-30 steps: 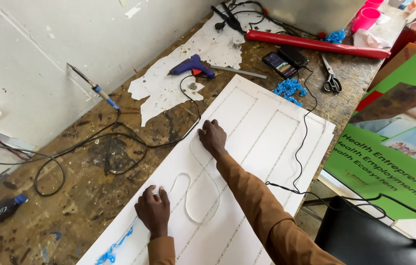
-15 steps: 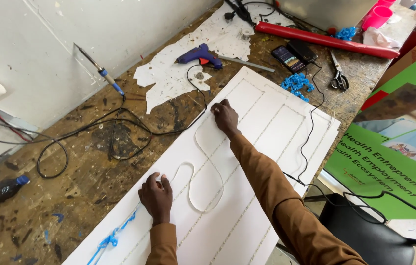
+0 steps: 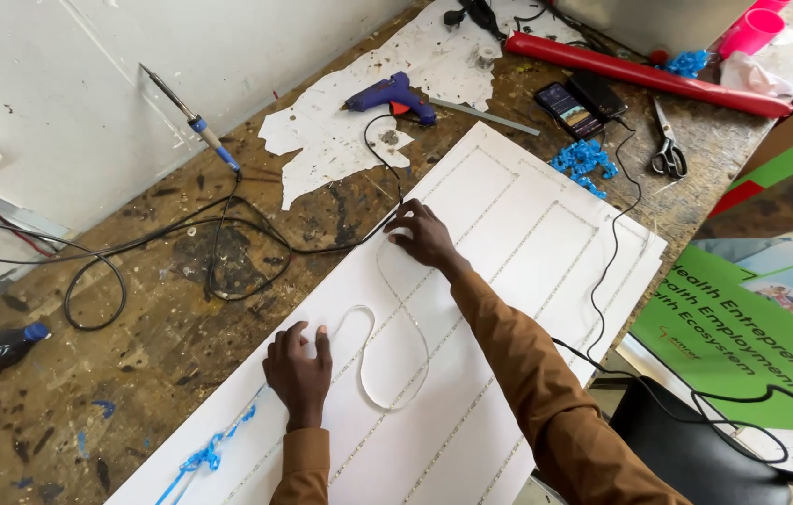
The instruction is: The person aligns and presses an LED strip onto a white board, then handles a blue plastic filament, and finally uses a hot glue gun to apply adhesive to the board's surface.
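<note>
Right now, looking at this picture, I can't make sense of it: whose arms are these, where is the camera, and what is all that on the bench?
There is no machine here: a person wears a camera on the head, so the view looks down on their own two arms in brown sleeves. The left hand presses flat on a long white board lying on a stained workbench. The right hand reaches further up the board, touching a thin pale strip that loops between both hands. Neither hand grips a tool. Around the board lie a blue glue gun, scissors, a phone, a red tube, a soldering iron and black cables.
</note>
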